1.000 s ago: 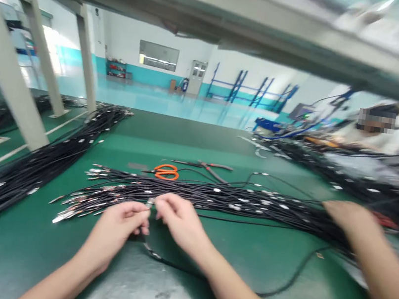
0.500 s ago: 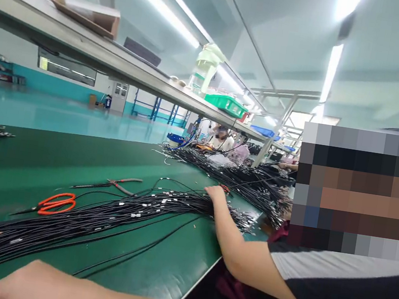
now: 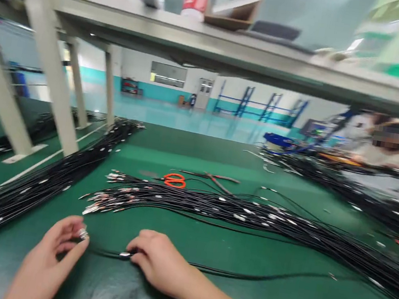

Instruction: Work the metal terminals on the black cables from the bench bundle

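Observation:
A black cable (image 3: 226, 273) lies across the front of the green table, seeming to be a few strands side by side. Its left end has a small silvery metal connector (image 3: 84, 233), pinched between the thumb and fingers of my left hand (image 3: 52, 255). Further along, just right of a white label (image 3: 125, 255), the fingers of my right hand (image 3: 161, 266) close round the same cable from above. Behind both hands rests a loose bundle of black cables (image 3: 192, 201) with white labels and coppery and silvery ends.
Orange-handled scissors (image 3: 175, 180) and pliers (image 3: 221, 180) lie behind the bundle. Another black cable bundle (image 3: 69, 165) runs along the left, beside pale shelf posts (image 3: 50, 47). More cables (image 3: 350, 192) lie at the right, with a person (image 3: 395, 144) beyond. A shelf (image 3: 201, 35) spans overhead.
The view has swung left, and the nearby co-worker has left the picture. Both my hands now show at the cable's left end; before, only one hand was partly visible at the bottom edge.

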Tool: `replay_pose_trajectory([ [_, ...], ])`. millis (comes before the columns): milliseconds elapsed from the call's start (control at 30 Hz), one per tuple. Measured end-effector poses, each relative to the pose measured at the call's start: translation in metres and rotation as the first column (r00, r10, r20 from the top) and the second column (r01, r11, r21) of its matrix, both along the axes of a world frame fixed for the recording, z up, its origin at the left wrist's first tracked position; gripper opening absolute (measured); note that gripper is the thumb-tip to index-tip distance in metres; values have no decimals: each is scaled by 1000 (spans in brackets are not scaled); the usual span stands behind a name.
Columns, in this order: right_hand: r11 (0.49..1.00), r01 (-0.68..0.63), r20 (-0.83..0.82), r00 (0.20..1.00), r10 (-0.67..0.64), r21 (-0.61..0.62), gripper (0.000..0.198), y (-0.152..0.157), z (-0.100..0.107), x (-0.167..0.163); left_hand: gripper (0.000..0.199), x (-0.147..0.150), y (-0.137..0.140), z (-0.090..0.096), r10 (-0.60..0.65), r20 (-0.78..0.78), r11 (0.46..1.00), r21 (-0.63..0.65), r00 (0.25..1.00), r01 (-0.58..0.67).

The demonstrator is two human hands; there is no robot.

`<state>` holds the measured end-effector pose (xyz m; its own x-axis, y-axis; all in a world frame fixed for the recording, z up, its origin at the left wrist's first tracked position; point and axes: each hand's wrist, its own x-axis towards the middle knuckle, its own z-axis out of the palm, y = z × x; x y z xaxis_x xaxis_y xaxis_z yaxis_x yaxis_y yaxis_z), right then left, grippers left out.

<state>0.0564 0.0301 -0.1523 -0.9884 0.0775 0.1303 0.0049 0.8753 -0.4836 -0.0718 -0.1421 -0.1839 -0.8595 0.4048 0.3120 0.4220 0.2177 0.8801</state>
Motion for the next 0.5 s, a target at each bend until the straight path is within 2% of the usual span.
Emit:
replay_pose_trajectory([
  [33, 999, 7, -2, 1000, -7, -54, 17, 1, 0, -1, 48, -1, -8, 3, 33, -158, 997, -68, 987, -45],
  [67, 996, 8, -1, 1000, -8, -93, 16, 2, -1, -2, 48, 1, -11, 6, 43, -337, 990, -115, 941, -86],
  [133, 992, -10, 6, 1000, 11, -127, 16, 2, -1, -3, 39, 9, -9, 8, -126, -595, 973, -228, 794, -17],
  [167, 992, -18, 9, 1000, 19, -129, 16, 2, -1, -3, 32, 14, -5, 7, -254, -644, 951, -302, 722, 65],
  [200, 992, -25, 12, 1000, 27, -126, 16, 1, -1, -3, 24, 19, -1, 5, -373, -646, 915, -377, 666, 147],
  [267, 993, -30, 23, 999, 33, -116, 17, 0, -1, -3, 19, 26, 6, -1, -493, -592, 857, -458, 637, 237],
  [400, 992, -34, 39, 998, 39, -122, 12, 2, 4, -3, 22, 30, 8, -11, -520, -455, 834, -455, 723, 314],
  [500, 993, 27, -2, 1000, -27, -114, 9, 19, 10, -6, 24, 27, 5, -11, -538, -398, 822, -444, 743, 357],
])
